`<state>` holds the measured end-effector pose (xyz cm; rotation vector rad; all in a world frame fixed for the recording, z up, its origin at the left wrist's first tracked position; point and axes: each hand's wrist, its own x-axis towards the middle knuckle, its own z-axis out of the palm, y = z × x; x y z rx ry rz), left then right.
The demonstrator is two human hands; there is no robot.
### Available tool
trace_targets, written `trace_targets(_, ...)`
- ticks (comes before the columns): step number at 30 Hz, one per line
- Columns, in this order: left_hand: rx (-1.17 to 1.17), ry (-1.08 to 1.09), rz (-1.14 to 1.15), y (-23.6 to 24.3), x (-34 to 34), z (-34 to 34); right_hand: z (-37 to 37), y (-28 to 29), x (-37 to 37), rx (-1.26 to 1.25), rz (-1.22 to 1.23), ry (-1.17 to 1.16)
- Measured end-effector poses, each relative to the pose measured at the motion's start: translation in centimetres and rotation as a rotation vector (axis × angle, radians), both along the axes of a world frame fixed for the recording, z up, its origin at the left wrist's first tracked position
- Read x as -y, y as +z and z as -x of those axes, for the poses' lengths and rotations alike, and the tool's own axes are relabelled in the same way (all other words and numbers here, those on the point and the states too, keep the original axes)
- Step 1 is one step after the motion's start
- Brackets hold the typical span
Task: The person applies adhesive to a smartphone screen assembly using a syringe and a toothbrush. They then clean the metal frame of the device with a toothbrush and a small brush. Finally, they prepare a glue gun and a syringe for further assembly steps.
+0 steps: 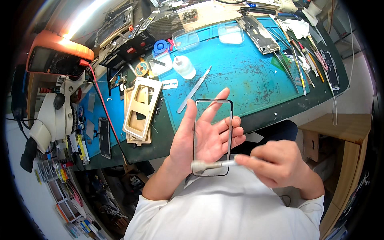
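My left hand (208, 136) is palm up and curled round a clear, phone-sized glass panel with a thin dark frame (213, 105), held upright in the picture, the fingers seen through and beside it. My right hand (276, 162) grips a pale-handled brush (202, 165), whose light bristles are at the lower edge of the panel. Beyond my hands lie a silver scalpel (192, 92) on the blue work mat (248, 88) and, to the left, a stack of gold metal moulds (142, 98).
An orange multimeter (58, 56) and white microscope arm (56, 112) stand at left. Plastic containers (230, 34), a white bottle (184, 68) and a razor blade (170, 83) sit toward the back. An opened phone (258, 34), tweezers and tools are at right, above a wooden cabinet (334, 130).
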<state>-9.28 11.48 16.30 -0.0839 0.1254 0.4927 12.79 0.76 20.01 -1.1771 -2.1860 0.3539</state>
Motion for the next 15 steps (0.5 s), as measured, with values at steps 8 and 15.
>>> trace_targets(8, 0.042, 0.040, -0.022, -0.5, -0.2, -0.3, -0.7, -0.4, 0.1, -0.139, 0.057, 0.173)
trace_targets(15, -0.072, 0.250, -0.106, 0.0, -0.7, 0.2, -1.4, -2.5, 0.6, -0.234, -0.075, -0.158)
